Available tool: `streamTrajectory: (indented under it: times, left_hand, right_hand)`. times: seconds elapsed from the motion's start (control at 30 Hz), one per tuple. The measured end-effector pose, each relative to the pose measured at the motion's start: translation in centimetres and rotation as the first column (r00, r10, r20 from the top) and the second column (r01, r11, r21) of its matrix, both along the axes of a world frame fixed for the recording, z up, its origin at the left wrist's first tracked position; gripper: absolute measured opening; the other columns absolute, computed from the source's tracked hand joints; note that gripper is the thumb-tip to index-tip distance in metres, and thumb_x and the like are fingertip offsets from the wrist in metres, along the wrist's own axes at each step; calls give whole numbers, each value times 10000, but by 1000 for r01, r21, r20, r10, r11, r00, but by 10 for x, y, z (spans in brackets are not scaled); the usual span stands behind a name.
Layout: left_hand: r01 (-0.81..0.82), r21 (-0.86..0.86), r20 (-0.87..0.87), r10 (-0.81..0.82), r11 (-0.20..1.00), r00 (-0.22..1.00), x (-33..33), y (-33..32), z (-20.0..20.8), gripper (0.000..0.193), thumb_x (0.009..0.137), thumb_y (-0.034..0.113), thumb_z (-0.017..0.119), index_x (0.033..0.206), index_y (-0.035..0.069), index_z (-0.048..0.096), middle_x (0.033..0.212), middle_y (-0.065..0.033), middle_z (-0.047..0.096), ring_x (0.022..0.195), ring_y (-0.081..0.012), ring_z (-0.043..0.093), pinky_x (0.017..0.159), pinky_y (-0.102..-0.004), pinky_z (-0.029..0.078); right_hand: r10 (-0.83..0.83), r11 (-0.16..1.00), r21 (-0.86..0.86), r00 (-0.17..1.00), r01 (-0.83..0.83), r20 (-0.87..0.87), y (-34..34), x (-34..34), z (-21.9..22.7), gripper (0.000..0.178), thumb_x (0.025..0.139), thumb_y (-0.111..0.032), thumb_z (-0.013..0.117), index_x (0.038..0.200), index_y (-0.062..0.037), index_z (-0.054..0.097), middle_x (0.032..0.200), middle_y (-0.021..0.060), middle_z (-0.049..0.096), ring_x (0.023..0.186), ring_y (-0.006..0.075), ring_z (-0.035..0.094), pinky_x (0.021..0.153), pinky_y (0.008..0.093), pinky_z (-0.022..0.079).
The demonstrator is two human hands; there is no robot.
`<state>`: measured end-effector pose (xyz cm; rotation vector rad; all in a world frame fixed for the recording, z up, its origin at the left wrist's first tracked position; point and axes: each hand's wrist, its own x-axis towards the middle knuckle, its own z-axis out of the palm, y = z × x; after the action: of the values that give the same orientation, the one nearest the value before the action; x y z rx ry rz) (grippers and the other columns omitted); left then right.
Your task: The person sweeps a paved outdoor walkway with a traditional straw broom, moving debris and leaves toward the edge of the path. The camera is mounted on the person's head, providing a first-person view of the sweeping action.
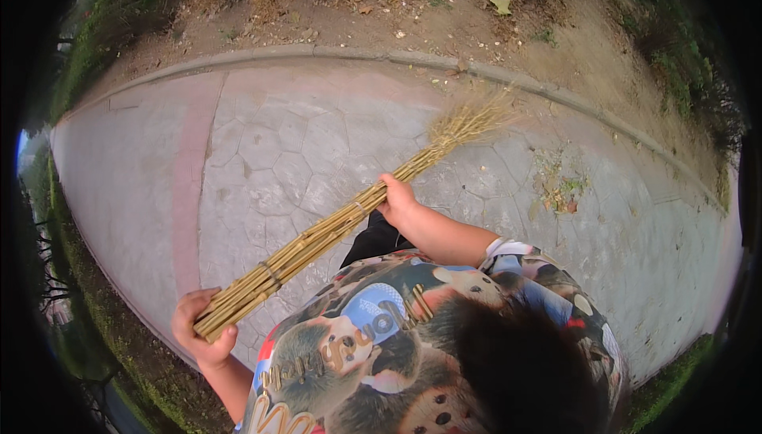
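A broom [321, 232] made of bundled thin canes slants across the view, from its butt end at the lower left to its frayed twig head at the upper right. Bands tie the canes together at several places. Around the butt end, my left hand [198, 324] is closed. Farther up, my right hand [397, 200] grips the handle about midway, its thumb on top. The twig head is held over the pavement near the kerb; I cannot tell whether it touches the ground. A small pile of leaves and debris [562, 184] lies right of the head.
Grey stone-patterned pavement [270, 144] with a pinkish strip [193, 188] spreads beneath me. A curved kerb [357, 53] borders bare soil [413, 17] with dry plants and a fallen leaf [500, 4]. Green growth [95, 307] runs along the lower left.
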<state>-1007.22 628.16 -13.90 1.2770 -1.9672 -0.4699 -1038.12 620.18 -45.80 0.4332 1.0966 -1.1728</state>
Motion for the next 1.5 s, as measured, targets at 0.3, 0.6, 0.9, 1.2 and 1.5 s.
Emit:
streamTrajectory:
  times: [0.3, 0.6, 0.9, 1.2, 1.5]
  left_hand:
    - [-215, -150, 313, 253, 965, 916, -56, -45, 1, 476, 698, 278, 805, 987, -44, 607, 887, -197, 674, 758, -315, 670, 694, -378, 528]
    - [373, 38, 54, -374, 927, 926, -157, -216, -92, 396, 607, 200, 855, 874, 23, 623, 814, -139, 679, 651, -283, 674, 582, -345, 546]
    - [456, 95, -130, -443, 885, 887, -216, -288, -137, 368, 641, 218, 828, 889, 38, 625, 847, -128, 691, 754, -284, 692, 654, -362, 558]
    - [70, -71, -32, -72, 995, 997, -145, -265, -30, 455, 729, 365, 778, 908, -2, 578, 860, -205, 636, 775, -307, 642, 670, -360, 517]
    - [326, -159, 184, -297, 932, 937, -302, -302, -40, 440, 645, 302, 813, 888, 6, 596, 792, -181, 644, 617, -289, 641, 537, -348, 507]
  right_hand:
    - [430, 900, -147, 891, -411, 145, -186, 96, -27, 163, 894, -165, 621, 942, -47, 518, 848, 81, 563, 787, 246, 626, 741, 455, 582]
    - [35, 994, 108, 999, -31, -35, -127, -142, -150, 172, 901, -218, 585, 910, -60, 517, 833, 83, 581, 773, 274, 623, 783, 471, 570]
    - [-365, 919, 57, 898, 389, -244, -108, -262, -106, 156, 901, -167, 550, 943, -27, 495, 845, 105, 574, 799, 279, 637, 748, 465, 584]
    - [-238, 964, -130, 970, 230, -52, -224, -174, 8, 244, 873, -143, 634, 1052, -45, 500, 948, 75, 561, 833, 210, 608, 716, 393, 560]
    - [-44, 999, -10, 999, 44, -20, -288, -245, -75, 175, 902, -196, 621, 929, -55, 521, 807, 52, 580, 721, 228, 621, 696, 413, 572]
